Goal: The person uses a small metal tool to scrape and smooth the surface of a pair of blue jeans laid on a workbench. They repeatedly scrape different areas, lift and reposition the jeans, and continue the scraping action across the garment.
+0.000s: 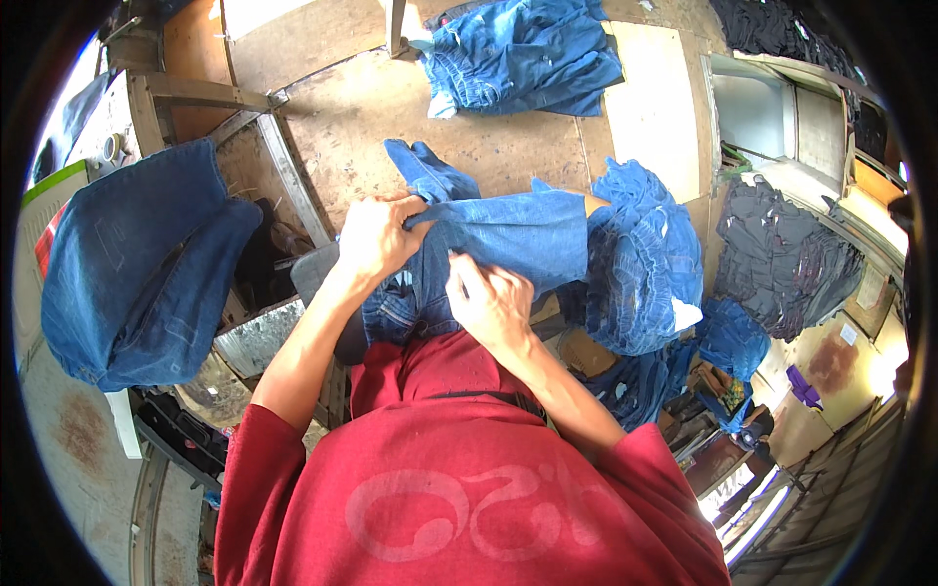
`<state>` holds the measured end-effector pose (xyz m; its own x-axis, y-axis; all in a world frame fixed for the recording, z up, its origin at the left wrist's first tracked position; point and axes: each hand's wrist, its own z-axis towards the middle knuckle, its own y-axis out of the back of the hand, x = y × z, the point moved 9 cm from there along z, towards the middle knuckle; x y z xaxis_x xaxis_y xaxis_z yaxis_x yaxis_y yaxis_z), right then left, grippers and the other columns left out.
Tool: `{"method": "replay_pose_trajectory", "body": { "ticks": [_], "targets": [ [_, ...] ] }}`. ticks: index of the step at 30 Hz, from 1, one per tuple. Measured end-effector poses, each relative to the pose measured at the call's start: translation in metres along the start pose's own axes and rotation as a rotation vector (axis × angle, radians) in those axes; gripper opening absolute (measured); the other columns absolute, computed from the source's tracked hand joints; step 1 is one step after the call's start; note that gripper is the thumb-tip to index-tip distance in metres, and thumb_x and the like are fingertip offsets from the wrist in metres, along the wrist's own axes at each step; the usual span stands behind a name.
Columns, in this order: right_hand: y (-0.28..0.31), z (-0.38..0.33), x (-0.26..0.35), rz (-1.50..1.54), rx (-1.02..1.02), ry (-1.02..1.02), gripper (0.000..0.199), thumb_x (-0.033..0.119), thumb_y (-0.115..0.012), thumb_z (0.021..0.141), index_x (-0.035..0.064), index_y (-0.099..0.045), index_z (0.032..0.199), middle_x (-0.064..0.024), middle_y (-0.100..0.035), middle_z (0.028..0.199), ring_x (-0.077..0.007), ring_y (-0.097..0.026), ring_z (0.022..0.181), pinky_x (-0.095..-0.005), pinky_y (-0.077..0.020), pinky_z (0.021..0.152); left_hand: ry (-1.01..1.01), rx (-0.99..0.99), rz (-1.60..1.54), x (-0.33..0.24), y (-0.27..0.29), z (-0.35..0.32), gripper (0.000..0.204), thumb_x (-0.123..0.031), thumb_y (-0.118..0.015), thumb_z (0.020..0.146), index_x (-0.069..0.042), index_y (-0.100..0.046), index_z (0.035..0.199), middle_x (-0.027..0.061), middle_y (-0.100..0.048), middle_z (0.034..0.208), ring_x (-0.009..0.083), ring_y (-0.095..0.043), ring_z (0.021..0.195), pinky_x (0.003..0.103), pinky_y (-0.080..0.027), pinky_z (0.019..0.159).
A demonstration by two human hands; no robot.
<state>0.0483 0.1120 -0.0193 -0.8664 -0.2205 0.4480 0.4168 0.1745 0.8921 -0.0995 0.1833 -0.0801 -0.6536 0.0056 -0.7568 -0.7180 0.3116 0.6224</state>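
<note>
Left hand (376,239) and right hand (489,298) both grip blue jeans (508,234) on worn wooden table (391,117). Jeans pile (523,54) at far edge, dark clothes stack (782,259) to the right.

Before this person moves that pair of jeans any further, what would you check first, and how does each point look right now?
1. Left hand grips the blue jeans at the upper edge: ok.
2. Right hand pinches the denim nearer the body: ok.
3. Fabric between the hands lies flat: not ok, it is bunched.
4. Wooden worktable beyond the jeans offers bare space: ok.
5. Heap of blue jeans to the right is apart from the held pair: cannot tell, they overlap.
6. What lies under the held jeans: cannot tell, hidden.
</note>
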Motion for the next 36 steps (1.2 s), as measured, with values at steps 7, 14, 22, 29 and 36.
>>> {"method": "replay_pose_trajectory", "body": {
  "ticks": [7,14,22,29,36],
  "targets": [
    [-0.002,0.007,-0.014,0.162,-0.083,-0.042,0.013,0.012,-0.073,0.090,0.0136,-0.070,0.103,-0.0053,-0.072,0.069,-0.0237,-0.069,0.056,-0.0367,-0.0567,0.052,0.019,0.017,0.001,0.000,-0.001,0.000,0.021,-0.022,-0.084,0.081,-0.008,-0.079,0.097,0.0139,-0.076,0.093,0.0361,-0.076,0.083,0.043,-0.060,0.075],
    [-0.012,0.013,-0.008,0.054,-0.037,0.032,0.015,0.011,-0.074,0.088,0.0147,-0.070,0.103,-0.0052,-0.072,0.070,-0.0255,-0.069,0.058,-0.0398,-0.0574,0.054,-0.018,-0.029,0.030,-0.005,0.003,0.001,0.019,-0.020,-0.085,0.081,-0.007,-0.079,0.094,0.0135,-0.075,0.088,0.0347,-0.075,0.080,0.041,-0.059,0.073],
    [0.001,0.006,-0.011,0.159,-0.039,-0.048,0.012,0.012,-0.074,0.091,0.0133,-0.071,0.102,-0.0067,-0.070,0.066,-0.0247,-0.070,0.055,-0.0387,-0.0567,0.052,0.024,0.020,0.025,-0.002,-0.001,0.000,0.018,-0.021,-0.082,0.082,-0.009,-0.080,0.095,0.0129,-0.076,0.094,0.0348,-0.076,0.084,0.043,-0.060,0.076],
    [-0.013,0.021,-0.007,0.003,-0.082,0.008,0.011,0.015,-0.072,0.093,0.0134,-0.069,0.104,-0.0049,-0.071,0.069,-0.0243,-0.070,0.056,-0.0389,-0.0578,0.054,0.005,-0.035,0.019,-0.006,0.003,0.001,0.019,-0.019,-0.085,0.080,-0.007,-0.080,0.094,0.0128,-0.075,0.087,0.0340,-0.075,0.079,0.040,-0.059,0.073],
    [0.010,-0.010,0.001,0.041,-0.041,0.016,0.003,0.011,-0.074,0.092,0.0131,-0.071,0.092,-0.0072,-0.065,0.060,-0.0246,-0.065,0.050,-0.0385,-0.0524,0.049,-0.034,-0.059,0.014,-0.007,0.005,0.000,0.020,-0.019,-0.086,0.080,-0.007,-0.080,0.094,0.0128,-0.075,0.089,0.0343,-0.074,0.079,0.040,-0.059,0.073]
  ]
}}
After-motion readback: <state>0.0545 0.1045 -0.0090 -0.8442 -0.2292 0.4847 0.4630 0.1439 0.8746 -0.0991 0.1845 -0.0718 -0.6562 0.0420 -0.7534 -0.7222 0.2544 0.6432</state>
